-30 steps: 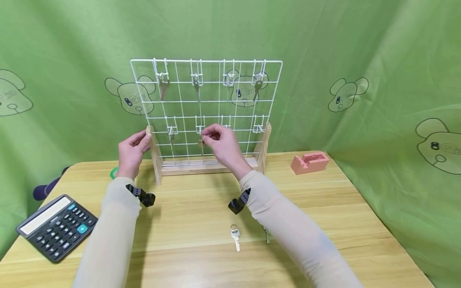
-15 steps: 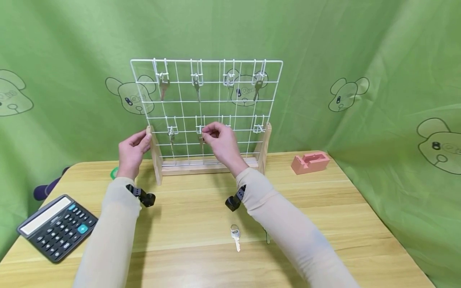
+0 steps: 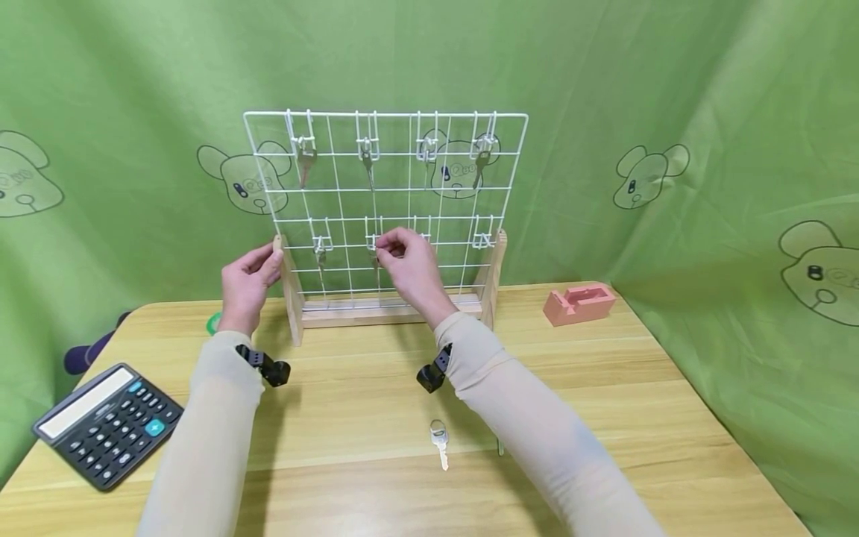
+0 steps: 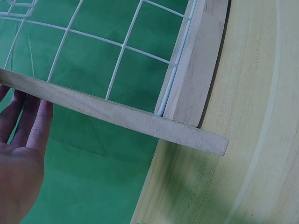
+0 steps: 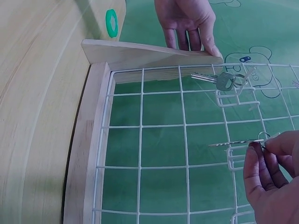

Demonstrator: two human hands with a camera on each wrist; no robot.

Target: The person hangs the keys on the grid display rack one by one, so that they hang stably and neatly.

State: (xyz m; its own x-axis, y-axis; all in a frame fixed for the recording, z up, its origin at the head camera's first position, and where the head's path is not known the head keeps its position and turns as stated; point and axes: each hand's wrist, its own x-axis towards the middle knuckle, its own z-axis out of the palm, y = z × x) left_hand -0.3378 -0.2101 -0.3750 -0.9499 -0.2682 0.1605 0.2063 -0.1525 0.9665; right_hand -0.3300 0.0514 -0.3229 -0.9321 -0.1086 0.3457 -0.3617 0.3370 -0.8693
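A white wire grid rack (image 3: 385, 189) on a wooden stand holds two rows of white hooks. My right hand (image 3: 416, 270) pinches a key (image 5: 233, 143) by its head and ring between thumb and fingers. The ring is right at the second hook of the lower row, and the blade points down toward the rack's base. My left hand (image 3: 245, 289) grips the left wooden post (image 4: 117, 114) near its top, thumb in front and fingers behind. Another key (image 5: 225, 81) hangs on the lower row's leftmost hook. Several keys hang along the upper row, such as one at the far left (image 3: 305, 160).
On the table (image 3: 349, 477) lies one key with a ring (image 3: 440, 443); a second key (image 3: 499, 447) is mostly hidden by my right sleeve. A calculator (image 3: 110, 425) sits at left, a pink tape dispenser (image 3: 579, 304) at right. A green ring (image 5: 111, 23) lies behind the left post.
My right wrist and forearm have shifted slightly left, while the fingertips with the key stay at the same hook. The left hand keeps its place on the post.
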